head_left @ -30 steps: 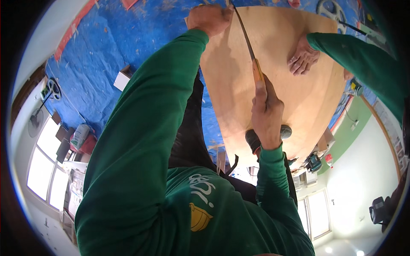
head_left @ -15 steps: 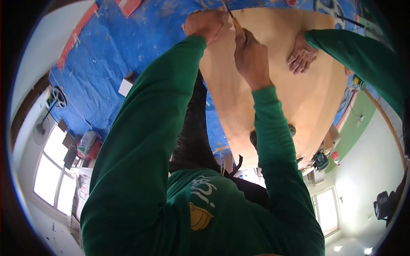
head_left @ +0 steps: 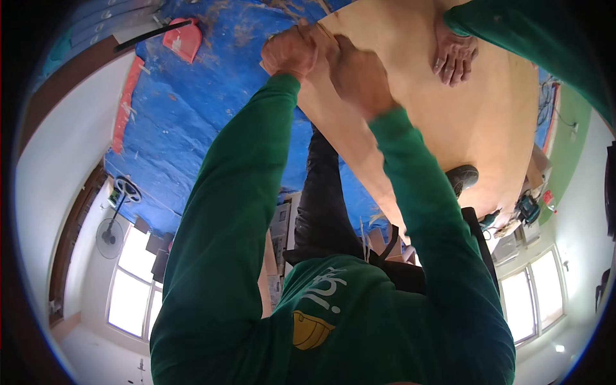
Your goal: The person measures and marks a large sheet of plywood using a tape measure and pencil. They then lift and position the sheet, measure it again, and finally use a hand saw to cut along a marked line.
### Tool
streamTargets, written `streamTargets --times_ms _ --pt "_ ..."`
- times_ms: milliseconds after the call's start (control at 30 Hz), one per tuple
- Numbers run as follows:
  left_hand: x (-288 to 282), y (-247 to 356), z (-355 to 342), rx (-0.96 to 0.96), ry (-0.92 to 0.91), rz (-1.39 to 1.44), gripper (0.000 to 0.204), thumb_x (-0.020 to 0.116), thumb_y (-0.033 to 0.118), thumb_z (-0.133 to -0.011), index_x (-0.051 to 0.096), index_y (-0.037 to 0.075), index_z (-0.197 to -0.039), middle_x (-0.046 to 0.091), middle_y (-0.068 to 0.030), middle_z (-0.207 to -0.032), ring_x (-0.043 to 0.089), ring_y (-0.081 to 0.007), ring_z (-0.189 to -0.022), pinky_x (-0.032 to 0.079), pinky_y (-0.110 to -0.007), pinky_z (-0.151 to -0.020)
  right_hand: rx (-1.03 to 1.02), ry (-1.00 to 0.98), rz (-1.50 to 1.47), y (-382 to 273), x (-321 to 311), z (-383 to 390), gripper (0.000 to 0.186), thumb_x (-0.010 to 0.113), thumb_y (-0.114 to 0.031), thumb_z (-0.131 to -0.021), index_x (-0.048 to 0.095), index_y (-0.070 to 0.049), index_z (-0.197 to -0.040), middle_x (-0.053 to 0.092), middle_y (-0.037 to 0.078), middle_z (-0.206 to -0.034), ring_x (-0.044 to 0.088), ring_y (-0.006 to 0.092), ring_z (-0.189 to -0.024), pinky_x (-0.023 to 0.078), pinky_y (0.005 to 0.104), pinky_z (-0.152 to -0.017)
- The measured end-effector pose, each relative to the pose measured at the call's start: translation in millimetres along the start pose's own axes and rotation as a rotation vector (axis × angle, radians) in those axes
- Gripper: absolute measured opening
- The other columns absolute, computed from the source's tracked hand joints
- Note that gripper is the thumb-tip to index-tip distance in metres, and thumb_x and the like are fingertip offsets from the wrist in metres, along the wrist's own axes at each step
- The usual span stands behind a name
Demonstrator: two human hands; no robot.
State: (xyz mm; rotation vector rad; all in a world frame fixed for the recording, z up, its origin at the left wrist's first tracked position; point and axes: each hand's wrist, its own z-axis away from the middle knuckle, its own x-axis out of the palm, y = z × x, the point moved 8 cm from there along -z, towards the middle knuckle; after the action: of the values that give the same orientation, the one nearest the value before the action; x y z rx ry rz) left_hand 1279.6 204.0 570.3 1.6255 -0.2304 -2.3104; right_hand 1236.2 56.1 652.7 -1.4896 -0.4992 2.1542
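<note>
A large pale plywood sheet (head_left: 410, 128) lies before me on a blue tarp. My right hand (head_left: 362, 80), over the sheet's left part, is closed round a slim light-wood-coloured stick or handle (head_left: 328, 33); its exact kind is unclear. My left hand (head_left: 290, 52) is a fist just left of it, at the sheet's far left edge. What the left fingers hold is hidden, though a small pale corner shows beside the wrist. Another person's hand (head_left: 454, 56), in a green sleeve, lies flat on the sheet at the right.
A dark shoe (head_left: 463, 176) is on the sheet near my right forearm. A red dustpan (head_left: 183, 42) lies on the blue tarp (head_left: 212, 83) at the far left. A standing fan (head_left: 110, 236) is at left, and a dark teal power tool (head_left: 527, 208) with other items at right.
My view has turned, bringing the dustpan further into sight. Both my hands appear slightly further left, the right one lower on the stick's near end. The other person's hand stays on the sheet.
</note>
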Motion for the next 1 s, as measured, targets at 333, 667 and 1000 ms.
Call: streamTargets --times_ms 333,667,1000 --pt "2.7 -7.6 1.3 -0.053 0.049 -0.001 0.056 0.039 0.043 -0.108 0.077 0.007 -0.089 0.077 -0.0204 -0.091 0.073 -0.0415 -0.089 0.053 -0.053 -0.091 0.209 -0.147 -0.172 -6.0 -101.5 157.7 0.041 0.061 -0.023 -0.104 0.058 -0.002 -0.139 0.066 0.023 -0.068 0.068 0.0414 -0.061 0.051 0.0535 -0.057" --pt "6.5 2.9 -3.6 0.010 -0.013 -0.065 0.059 0.032 0.045 -0.110 0.077 0.010 -0.095 0.077 -0.0189 -0.099 0.071 -0.0440 -0.096 0.054 -0.057 -0.087 0.027 0.050 0.001 6.4 18.5 -19.4 0.035 0.053 -0.027 -0.106 0.062 -0.003 -0.129 0.069 0.027 -0.073 0.071 0.0466 -0.075 0.056 0.0596 -0.069" --pt "-1.5 -3.3 0.8 -0.040 0.042 -0.031 0.060 0.035 0.044 -0.109 0.077 0.006 -0.090 0.077 -0.0215 -0.097 0.072 -0.0443 -0.093 0.055 -0.056 -0.087 0.216 -0.120 -0.131 -8.6 -95.6 157.5 0.034 0.057 -0.028 -0.105 0.060 -0.004 -0.129 0.068 0.020 -0.068 0.069 0.0410 -0.061 0.054 0.0528 -0.057"
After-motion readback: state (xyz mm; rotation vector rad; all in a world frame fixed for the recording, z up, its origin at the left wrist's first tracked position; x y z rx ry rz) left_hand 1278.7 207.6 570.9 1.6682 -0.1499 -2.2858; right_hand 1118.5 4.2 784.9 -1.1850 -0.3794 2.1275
